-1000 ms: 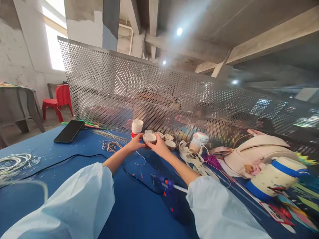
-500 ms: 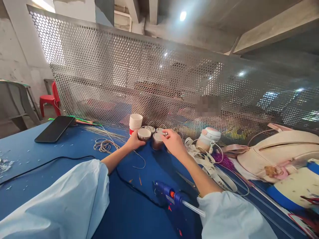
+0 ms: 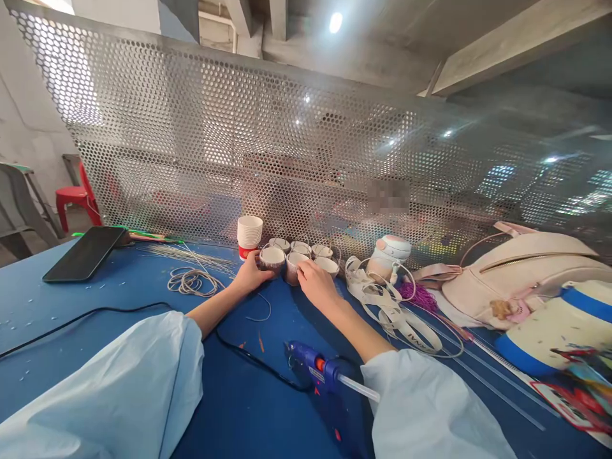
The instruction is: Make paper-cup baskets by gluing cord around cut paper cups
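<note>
Reaching across a blue table (image 3: 119, 293), a person in pale blue sleeves handles small cups lined up at the foot of a perforated metal screen (image 3: 215, 140). The left hand (image 3: 248, 275) is closed around a small brown cup (image 3: 272, 257) with a white inside, which stands upright on the table. The right hand (image 3: 315, 284) lies just beside it, its bent fingertips touching a second small cup (image 3: 292, 265); whether they actually grip it cannot be told. More small cups (image 3: 324, 252) stand close behind these two. A stack of white paper cups (image 3: 249, 233) with a red band stands just left of the group. A blue glue gun (image 3: 319, 370) lies between the forearms, nearer the person. A white ribbon (image 3: 396, 315) with dark printed letters, too small to read, trails to the right, near a cream bag (image 3: 516, 274). A black phone (image 3: 83, 254) lies face up, well apart to the left.
</note>
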Tool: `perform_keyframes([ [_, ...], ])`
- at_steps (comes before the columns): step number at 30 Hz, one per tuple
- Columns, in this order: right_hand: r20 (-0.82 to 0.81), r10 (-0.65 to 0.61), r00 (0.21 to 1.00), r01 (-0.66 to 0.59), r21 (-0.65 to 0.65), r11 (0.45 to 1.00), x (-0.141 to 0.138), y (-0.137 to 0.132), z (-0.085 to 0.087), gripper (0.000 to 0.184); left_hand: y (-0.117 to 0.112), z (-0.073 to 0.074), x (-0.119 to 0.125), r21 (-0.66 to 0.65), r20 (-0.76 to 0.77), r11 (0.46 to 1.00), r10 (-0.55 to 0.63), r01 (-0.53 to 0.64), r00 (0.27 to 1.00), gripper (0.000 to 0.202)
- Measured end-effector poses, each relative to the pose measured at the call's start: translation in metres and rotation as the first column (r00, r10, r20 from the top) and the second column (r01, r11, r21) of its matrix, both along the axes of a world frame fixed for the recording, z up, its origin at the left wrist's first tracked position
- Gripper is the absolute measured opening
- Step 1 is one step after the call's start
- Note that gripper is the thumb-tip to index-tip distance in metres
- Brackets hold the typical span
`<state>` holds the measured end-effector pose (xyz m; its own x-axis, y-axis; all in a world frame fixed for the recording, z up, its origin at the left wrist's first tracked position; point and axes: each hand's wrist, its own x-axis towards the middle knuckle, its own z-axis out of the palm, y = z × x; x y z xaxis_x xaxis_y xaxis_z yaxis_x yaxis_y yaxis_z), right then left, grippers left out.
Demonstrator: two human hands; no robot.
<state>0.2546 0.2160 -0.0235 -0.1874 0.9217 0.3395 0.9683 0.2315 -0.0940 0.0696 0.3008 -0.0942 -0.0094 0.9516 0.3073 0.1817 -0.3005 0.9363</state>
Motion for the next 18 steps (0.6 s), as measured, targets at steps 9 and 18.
perform_keyframes([
  [9,0.027,-0.023,0.999,0.022,0.035,0.999,0.003,-0.006,0.015,0.020,-0.002,-0.003,0.003,0.000,-0.011,0.996,-0.091,0.091,0.996,0.051],
  [18,0.047,-0.126,0.991,0.127,-0.035,0.991,0.064,-0.009,0.072,0.020,-0.005,0.002,0.001,-0.017,-0.021,0.999,-0.028,0.028,0.999,0.065],
])
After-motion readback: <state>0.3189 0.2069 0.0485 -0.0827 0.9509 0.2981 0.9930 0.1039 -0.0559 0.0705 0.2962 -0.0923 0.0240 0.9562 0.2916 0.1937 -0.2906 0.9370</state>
